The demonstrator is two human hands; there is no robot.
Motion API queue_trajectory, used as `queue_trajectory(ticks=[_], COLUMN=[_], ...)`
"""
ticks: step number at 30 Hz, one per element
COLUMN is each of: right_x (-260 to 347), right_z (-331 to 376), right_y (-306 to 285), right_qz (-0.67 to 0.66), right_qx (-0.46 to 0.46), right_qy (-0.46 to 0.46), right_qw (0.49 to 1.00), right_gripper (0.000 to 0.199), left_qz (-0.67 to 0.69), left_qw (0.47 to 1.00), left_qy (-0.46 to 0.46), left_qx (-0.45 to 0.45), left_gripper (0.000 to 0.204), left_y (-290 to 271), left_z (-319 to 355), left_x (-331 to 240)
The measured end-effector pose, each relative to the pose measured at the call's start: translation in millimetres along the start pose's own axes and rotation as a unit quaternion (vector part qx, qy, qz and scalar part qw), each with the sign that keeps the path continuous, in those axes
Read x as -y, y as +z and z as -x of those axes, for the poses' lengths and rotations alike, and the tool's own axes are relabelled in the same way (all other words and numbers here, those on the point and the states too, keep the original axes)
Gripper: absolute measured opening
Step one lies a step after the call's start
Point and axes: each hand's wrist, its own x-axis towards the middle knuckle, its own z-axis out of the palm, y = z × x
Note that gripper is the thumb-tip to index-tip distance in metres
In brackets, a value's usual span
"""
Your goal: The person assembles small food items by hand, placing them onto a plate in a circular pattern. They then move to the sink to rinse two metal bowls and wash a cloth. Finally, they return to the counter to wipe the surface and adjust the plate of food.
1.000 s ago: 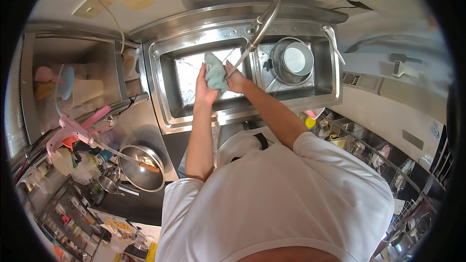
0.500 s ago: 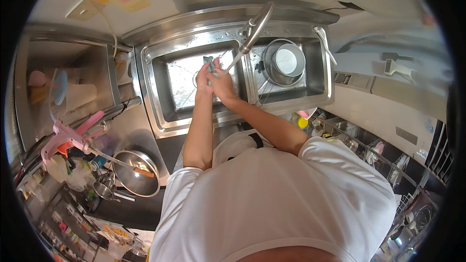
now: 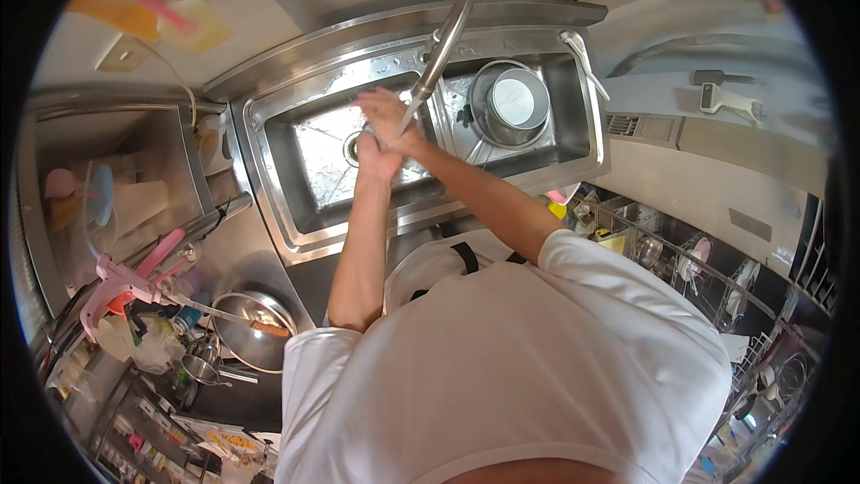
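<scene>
Both my hands are together over the left basin (image 3: 309, 202) of a steel double sink, under the curved faucet (image 3: 443, 45). A pale stream of water (image 3: 409, 115) runs from the spout onto them. My right hand (image 3: 389, 116) lies on top, its fingers stretched out toward the left and slightly blurred. Below it is my left hand (image 3: 376, 158), its thumb side showing and its fingers mostly covered by the right hand. I cannot make out anything held between them. The round drain (image 3: 351, 149) is just left of my hands.
In the right basin a white round container (image 3: 520, 100) sits inside a steel pot (image 3: 490, 108). A steel bowl (image 3: 253, 332) with an orange-ended utensil stands at the lower left, near a pink-handled tool (image 3: 116, 291). Wire dish racks (image 3: 663, 251) are at the right.
The grey-green cloth-like thing in my hands earlier no longer shows. My right hand has opened out over the left one. The whole view has shifted slightly.
</scene>
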Motion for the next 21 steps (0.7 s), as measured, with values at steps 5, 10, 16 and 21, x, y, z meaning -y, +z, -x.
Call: queue_trajectory(ticks=[5,10,16,21], right_x=[64,33,75,31], right_z=[57,36,47,36], right_y=[-10,-14,-26,-24], right_qz=[-0.048,-0.08,-0.076,-0.066], right_qx=[0.011,-0.016,0.023,0.007], right_qy=[-0.039,0.014,-0.041,0.077], right_qw=[0.998,0.997,0.996,0.995], right_gripper=[0.034,0.032,0.033,0.039], left_qz=[-0.144,-0.122,-0.141,-0.057], left_qw=[0.954,0.989,0.972,0.979], left_qy=[0.153,0.038,0.146,0.073], left_qx=[-0.212,-0.075,-0.116,-0.18], left_gripper=[0.044,0.049,0.051,0.057], left_y=[57,22,47,43], left_z=[21,8,15,10], left_x=[8,15,16,10])
